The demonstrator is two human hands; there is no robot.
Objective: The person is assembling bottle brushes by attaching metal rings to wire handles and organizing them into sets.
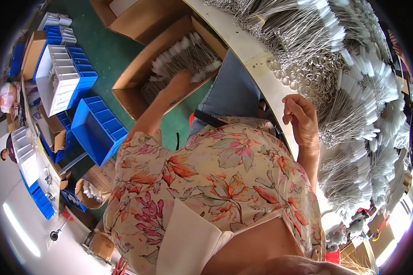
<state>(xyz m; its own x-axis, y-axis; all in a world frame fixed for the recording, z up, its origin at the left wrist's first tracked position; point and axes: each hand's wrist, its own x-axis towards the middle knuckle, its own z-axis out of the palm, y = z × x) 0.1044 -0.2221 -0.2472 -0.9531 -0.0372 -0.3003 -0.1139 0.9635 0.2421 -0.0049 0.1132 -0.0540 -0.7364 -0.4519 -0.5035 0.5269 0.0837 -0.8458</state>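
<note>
Brushes with thin silvery wire stems and white bristle heads [181, 55] — inside brown cardboard box [140, 71], around and beyond left hand [181, 82]. Left grip: cannot tell, fingers blurred. Right hand [303, 120] loosely curled, nothing visible in it; beside it, heaped silvery wire-stemmed pieces [353, 114] on pale tabletop [243, 43]. Good handling, likely — stems parallel, bristles uncrushed. Dark print on box side: too small to read.

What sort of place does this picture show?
Probably a factory or packing workshop: thin wire-stemmed brushes lie heaped on a worktable, an open cardboard box holds more, and blue plastic bins stand nearby.
</note>
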